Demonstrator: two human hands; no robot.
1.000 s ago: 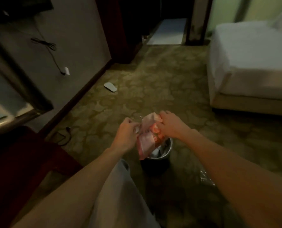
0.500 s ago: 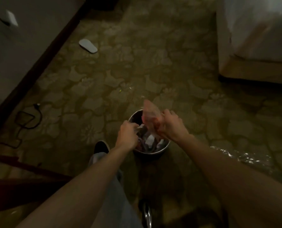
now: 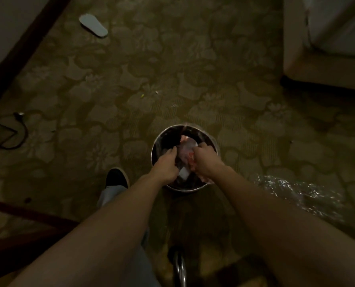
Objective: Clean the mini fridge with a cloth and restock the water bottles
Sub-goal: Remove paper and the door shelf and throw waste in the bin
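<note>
Both hands are clamping a pink wrapper [image 3: 185, 150], left hand [image 3: 165, 165] and right hand [image 3: 206, 160], and we're stuffing it down into the bin [image 3: 158, 141] right below them. Half a second ago we were holding it above the rim. No fridge, cloth or water bottles in sight, so we're guessing wiping and restocking are both still ahead.

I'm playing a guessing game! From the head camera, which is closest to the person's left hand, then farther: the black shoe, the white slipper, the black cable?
From the left hand:
1. Black shoe, just left of the hand, by the trouser leg.
2. White slipper, far up the carpet, left of the hand.
3. Black cable, at the left edge; too close with the slipper to call.
</note>
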